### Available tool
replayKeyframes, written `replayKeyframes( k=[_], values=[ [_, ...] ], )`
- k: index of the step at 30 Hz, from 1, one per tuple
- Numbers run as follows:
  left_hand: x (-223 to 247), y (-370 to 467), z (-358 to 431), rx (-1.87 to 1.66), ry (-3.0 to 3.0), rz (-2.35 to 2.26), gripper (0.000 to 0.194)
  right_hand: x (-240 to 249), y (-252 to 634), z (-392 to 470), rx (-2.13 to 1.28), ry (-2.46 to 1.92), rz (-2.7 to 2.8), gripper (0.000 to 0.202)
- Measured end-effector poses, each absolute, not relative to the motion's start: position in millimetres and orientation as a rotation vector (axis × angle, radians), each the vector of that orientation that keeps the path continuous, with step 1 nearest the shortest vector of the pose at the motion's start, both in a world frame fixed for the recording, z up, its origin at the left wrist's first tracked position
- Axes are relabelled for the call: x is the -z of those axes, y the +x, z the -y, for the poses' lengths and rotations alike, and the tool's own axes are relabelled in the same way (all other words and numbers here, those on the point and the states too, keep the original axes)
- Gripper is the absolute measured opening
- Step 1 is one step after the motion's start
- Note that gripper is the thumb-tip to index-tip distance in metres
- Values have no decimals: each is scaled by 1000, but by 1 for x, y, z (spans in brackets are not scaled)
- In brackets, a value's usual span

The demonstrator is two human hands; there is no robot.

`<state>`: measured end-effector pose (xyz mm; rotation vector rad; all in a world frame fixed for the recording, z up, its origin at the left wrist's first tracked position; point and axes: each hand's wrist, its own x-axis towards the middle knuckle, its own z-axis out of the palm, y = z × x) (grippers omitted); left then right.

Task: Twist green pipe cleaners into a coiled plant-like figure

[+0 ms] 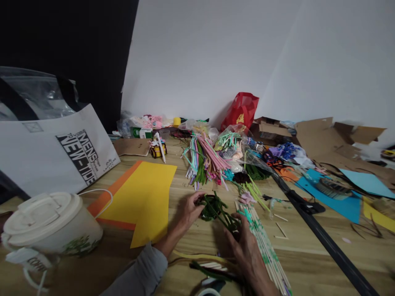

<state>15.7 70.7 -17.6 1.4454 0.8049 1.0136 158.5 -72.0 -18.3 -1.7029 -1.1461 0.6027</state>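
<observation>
Between my hands is a dark green coiled piece (210, 209) with fuzzy green stems (224, 216) reaching to the right. My left hand (191, 209) has its fingers closed on the left edge of the coil. On the right side, my right hand (243, 242) grips the green stems between thumb and fingers. Just right of that hand lies a bundle of pale sticks (263, 242) with green wrapping. A pink fuzzy piece (247, 197) rests at the bundle's top end.
Yellow paper (145, 197) lies at the left, beside a lidded white cup (52, 226) and a white bag (61, 152). Colourful fuzzy stems (206, 158) are piled ahead. A long black bar (324, 238) crosses the right side. Near the wall stands a red bag (242, 111).
</observation>
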Motion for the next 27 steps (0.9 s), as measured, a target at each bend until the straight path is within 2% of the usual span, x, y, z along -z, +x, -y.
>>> replayKeyframes(
  k=[4,8,10,19,24,27],
  values=[
    [19,15,-70,-1010,1515,-819,31,17,162,69,-378,-1664,1237,62],
    [14,14,-66,-1016,1524,-807,30,6,162,63,-414,-1688,1345,30],
    [10,14,-63,-1004,1511,-825,29,1,162,58,-466,-1723,1376,23],
    [10,11,-64,-1031,1522,-760,28,-49,176,54,-869,-1676,1574,42],
    [12,12,-64,-1034,1497,-795,28,-43,182,44,-620,-1682,1632,40],
    [9,11,-62,-1013,1519,-795,29,-36,183,30,-697,-1670,1628,30]
  ],
)
